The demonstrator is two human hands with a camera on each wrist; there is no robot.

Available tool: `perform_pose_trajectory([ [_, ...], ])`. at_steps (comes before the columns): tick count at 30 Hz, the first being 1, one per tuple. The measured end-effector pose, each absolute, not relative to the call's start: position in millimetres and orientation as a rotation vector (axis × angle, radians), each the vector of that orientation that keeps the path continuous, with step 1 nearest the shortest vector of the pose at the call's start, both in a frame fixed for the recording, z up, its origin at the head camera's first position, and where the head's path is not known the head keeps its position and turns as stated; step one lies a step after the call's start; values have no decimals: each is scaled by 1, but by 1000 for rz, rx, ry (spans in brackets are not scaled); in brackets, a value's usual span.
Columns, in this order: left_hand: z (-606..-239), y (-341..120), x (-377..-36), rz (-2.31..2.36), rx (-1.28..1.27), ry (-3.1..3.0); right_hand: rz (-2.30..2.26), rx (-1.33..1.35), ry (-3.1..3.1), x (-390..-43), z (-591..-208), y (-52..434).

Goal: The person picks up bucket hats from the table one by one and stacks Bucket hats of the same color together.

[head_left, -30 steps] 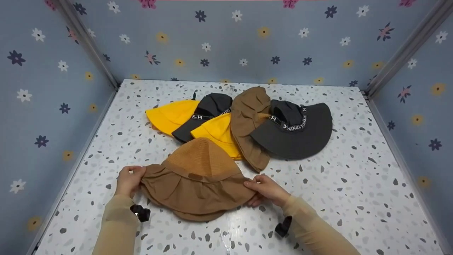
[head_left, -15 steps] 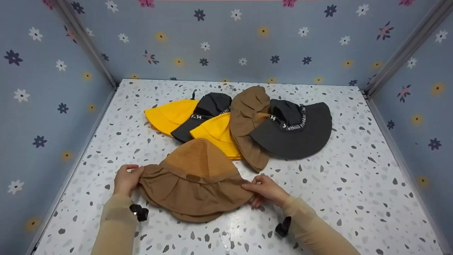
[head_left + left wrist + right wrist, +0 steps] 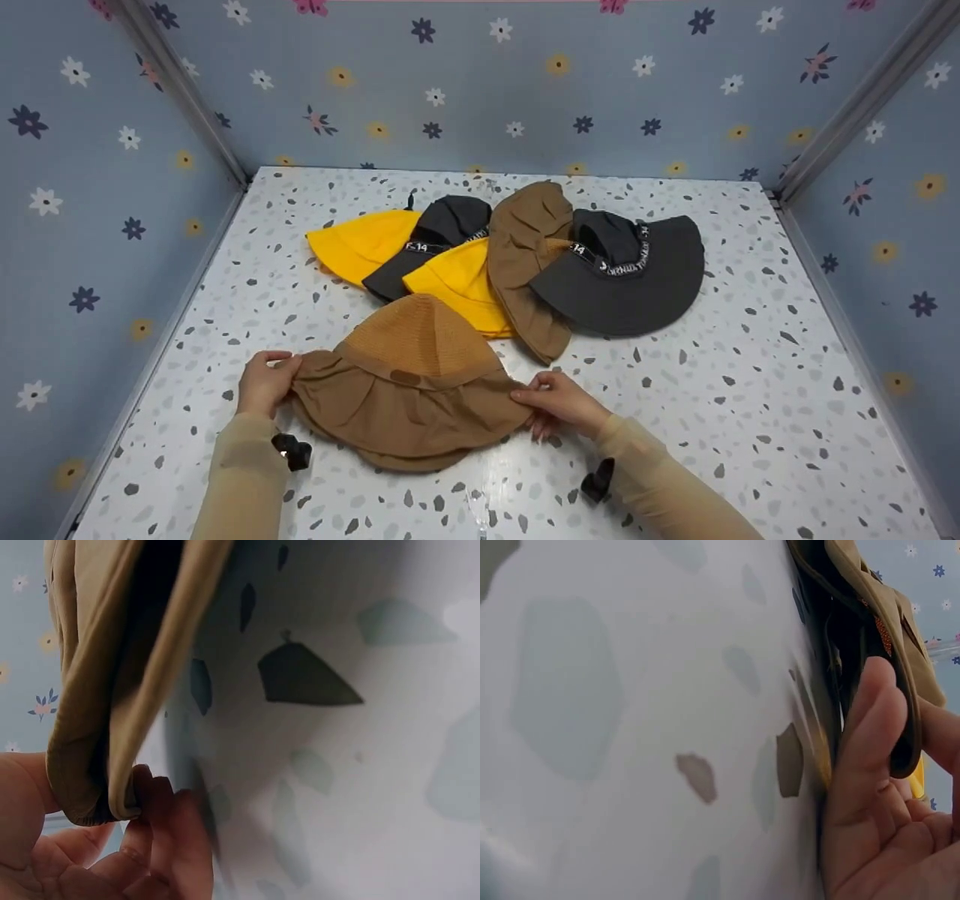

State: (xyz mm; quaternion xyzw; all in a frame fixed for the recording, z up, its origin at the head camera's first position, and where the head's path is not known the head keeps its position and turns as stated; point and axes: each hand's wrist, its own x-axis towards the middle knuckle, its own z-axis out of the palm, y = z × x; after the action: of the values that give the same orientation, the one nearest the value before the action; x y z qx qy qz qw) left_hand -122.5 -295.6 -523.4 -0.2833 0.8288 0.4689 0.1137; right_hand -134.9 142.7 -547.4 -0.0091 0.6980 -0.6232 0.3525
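Observation:
A brown sun hat (image 3: pixel 420 416) with a woven tan crown and a gathered cloth brim lies at the near middle of the table, crown pointing away. My left hand (image 3: pixel 262 384) pinches the left end of its brim; in the left wrist view the folded brim (image 3: pixel 161 682) sits between thumb and fingers. At the opposite end my right hand (image 3: pixel 564 405) pinches the brim, thumb on top and other fingers beneath. The right wrist view shows the brim edge (image 3: pixel 904 682) between those fingers, with the dark underside opening behind it.
Behind lies an overlapping row of hats: a yellow hat (image 3: pixel 364 244), a black hat (image 3: pixel 454 217), another yellow hat (image 3: pixel 469 281), a brown hat (image 3: pixel 525 247) and a black wide-brimmed hat (image 3: pixel 645 292). Flowered walls (image 3: pixel 480 90) enclose the speckled table (image 3: pixel 750 420) on three sides.
The held brown hat has shifted slightly left, both hands moving along with it and keeping their pinch on the brim. The row of hats behind has stayed put.

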Motion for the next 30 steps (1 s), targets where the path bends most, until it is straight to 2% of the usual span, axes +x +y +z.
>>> perform_pose_trajectory([
  [30, -535, -289, -122, 1002, -866, 2610, -1508, 1, 1999, -131, -554, 135],
])
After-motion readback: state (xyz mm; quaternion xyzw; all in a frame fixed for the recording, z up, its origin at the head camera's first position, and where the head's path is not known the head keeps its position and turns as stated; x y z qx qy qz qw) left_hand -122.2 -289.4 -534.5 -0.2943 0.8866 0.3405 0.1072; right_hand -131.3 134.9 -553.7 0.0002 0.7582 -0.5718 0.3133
